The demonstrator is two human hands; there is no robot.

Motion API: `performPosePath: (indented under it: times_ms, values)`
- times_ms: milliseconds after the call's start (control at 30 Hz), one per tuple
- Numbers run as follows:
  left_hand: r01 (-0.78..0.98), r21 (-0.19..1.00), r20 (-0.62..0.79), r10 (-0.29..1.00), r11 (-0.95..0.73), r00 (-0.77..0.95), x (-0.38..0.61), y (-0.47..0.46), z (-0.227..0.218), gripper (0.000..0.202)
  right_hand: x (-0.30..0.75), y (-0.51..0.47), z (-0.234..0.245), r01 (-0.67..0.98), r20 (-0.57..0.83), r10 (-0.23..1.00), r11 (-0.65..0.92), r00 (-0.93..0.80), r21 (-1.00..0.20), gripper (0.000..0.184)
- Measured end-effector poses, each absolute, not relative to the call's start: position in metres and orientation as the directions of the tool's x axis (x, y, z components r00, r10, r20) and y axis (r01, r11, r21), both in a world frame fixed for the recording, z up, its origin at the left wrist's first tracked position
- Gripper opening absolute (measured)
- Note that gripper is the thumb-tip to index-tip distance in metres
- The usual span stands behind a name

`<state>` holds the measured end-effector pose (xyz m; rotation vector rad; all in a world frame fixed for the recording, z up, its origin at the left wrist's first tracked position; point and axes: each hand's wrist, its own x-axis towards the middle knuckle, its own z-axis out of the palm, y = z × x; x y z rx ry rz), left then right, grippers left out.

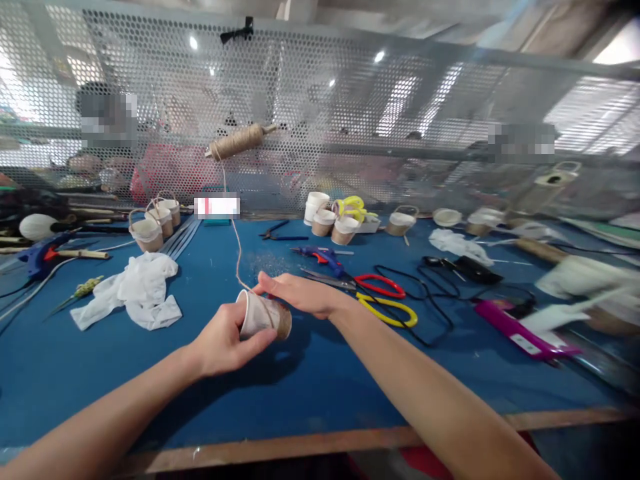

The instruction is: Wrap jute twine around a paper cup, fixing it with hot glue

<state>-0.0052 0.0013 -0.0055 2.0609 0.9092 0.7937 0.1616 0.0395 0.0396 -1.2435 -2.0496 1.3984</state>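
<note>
A white paper cup [257, 317] lies tilted on its side above the blue table, with twine wound around its lower part. My left hand [227, 340] grips it, thumb along the near side and fingers around the rim. At the cup's far side is my right hand [300, 293], its fingertips at the jute twine [238, 257] near the rim; the cup partly hides those fingers. That strand runs up, slightly slack, to a twine spool [237, 142] mounted on the perforated metal screen.
Scissors [383, 287] with red and yellow handles and a blue glue gun [323, 257] lie right of my hands. White cloth [135, 290] is at left. Several twine-wrapped cups [345, 231] stand along the screen [350, 87]. A purple-handled tool [523, 333] lies far right.
</note>
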Motion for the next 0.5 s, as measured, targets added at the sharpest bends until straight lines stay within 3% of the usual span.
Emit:
performPosePath:
  times_ms: [233, 333, 500]
  values:
    - [0.402, 0.755, 0.233, 0.786, -0.517, 0.573, -0.007, 0.001, -0.003, 0.022, 0.156, 0.028, 0.032, 0.287, -0.032, 0.914, 0.094, -0.404, -0.953, 0.014]
    - [0.391, 0.789, 0.197, 0.799, -0.473, 0.568, -0.007, 0.001, -0.003, 0.026, 0.158, 0.024, 0.033, 0.293, -0.026, 0.932, 0.087, -0.362, -0.952, 0.015]
    - [0.386, 0.759, 0.215, 0.761, -0.525, 0.612, -0.005, -0.001, -0.001, 0.02, 0.16, 0.026, 0.036, 0.331, -0.103, 0.883, 0.063, -0.458, -0.941, 0.022]
